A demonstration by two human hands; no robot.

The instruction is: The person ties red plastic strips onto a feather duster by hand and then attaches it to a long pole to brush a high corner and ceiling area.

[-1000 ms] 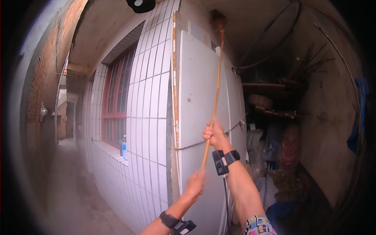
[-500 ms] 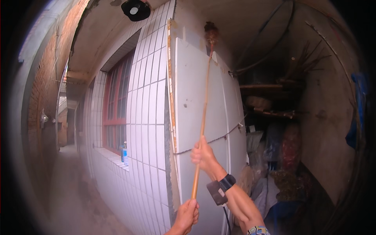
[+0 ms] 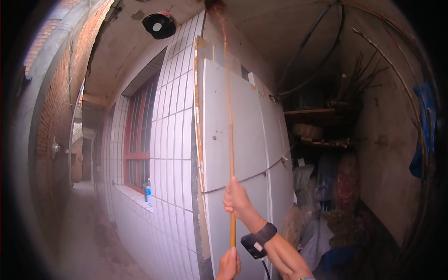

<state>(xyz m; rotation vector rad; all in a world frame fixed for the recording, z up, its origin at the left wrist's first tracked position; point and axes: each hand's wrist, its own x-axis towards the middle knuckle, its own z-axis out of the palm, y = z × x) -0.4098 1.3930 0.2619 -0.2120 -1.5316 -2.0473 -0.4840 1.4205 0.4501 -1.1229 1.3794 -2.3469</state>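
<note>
I hold a long bamboo pole [image 3: 231, 140] nearly upright in both hands. My right hand [image 3: 237, 200] is wrapped round it at the level of a dark cord [image 3: 252, 178] on the white panels. Lower down, near the bottom edge, my left hand [image 3: 228, 264] closes round the pole's lower end. At the top, a reddish-brown tuft [image 3: 215, 6], like a duster head, is up by the ceiling, blurred and partly cut off by the frame. White panels [image 3: 233, 102] stand behind the pole. A black band [image 3: 266, 232] with a small dark device circles my right wrist.
A white-tiled wall [image 3: 172, 112] with a red-framed window [image 3: 137, 135] stands to the left, bottles [image 3: 148, 192] on its sill. A dark lamp [image 3: 159, 25] hangs from the ceiling. At right, a recess holds a shelf with a basket [image 3: 308, 131], bundled sticks and several bags [image 3: 347, 182].
The duster head has moved up and left, from above the panels toward the ceiling. The pole has swung more upright. Both hands sit lower in view, still gripping it.
</note>
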